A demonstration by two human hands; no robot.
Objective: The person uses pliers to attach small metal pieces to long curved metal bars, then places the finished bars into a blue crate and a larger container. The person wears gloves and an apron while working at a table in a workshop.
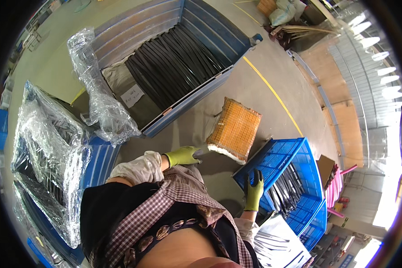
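Note:
My left hand (183,156), in a yellow-green glove with greyish fingertips, hangs in front of my checked apron (190,190). Its fingers point right, slightly bent and apart, with nothing visible in them. Just beyond it is a block-shaped orange seat or bundle (236,127) with a mesh-like cover and a white lower edge. My right hand (254,190), in a matching glove with dark fingers, lies with fingers stretched at the near side of a blue plastic crate (277,156). Inside the crate is a bunch of dark, glossy strips (286,190); the hand is apart from them.
A large blue bin (196,96) ahead holds many long black strips (174,62) and a paper label (132,95). Clear plastic film (94,85) drapes its left side. More wrapped bins (53,152) stand left. A white sheet with dark strips (279,241) lies beside my right arm.

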